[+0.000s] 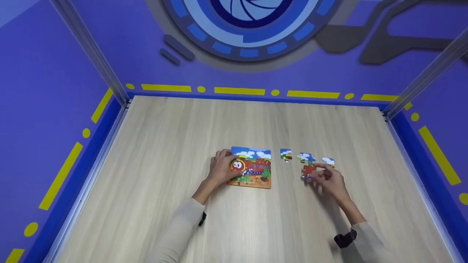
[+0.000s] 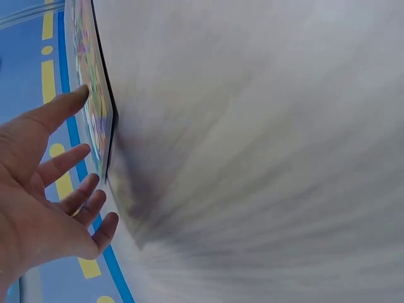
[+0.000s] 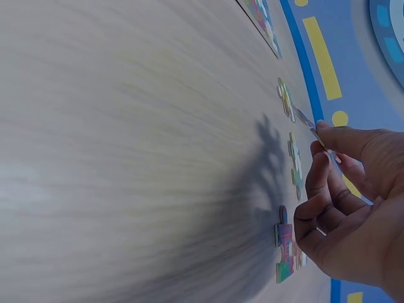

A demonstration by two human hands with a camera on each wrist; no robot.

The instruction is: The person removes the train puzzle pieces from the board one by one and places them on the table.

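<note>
A jigsaw puzzle (image 1: 256,164) with a cartoon red train and blue sky lies on the table. My left hand (image 1: 221,168) is at its left side, with thumb and index finger touching the picture. In the left wrist view that hand (image 2: 50,183) has its fingers spread beside the puzzle's edge (image 2: 101,120). My right hand (image 1: 331,180) pinches a red puzzle piece (image 1: 309,169) to the right of the puzzle. In the right wrist view, the pinched piece (image 3: 306,120) shows nearly edge-on between thumb and fingertips, above the table; the other fingers are curled.
Loose pieces lie right of the puzzle: one (image 1: 286,154) near its edge, another (image 1: 305,157) beyond the pinched piece, and one (image 1: 328,160) partly behind my right hand. The wooden table (image 1: 164,138) is bounded by blue-purple walls (image 1: 234,78) with yellow marks.
</note>
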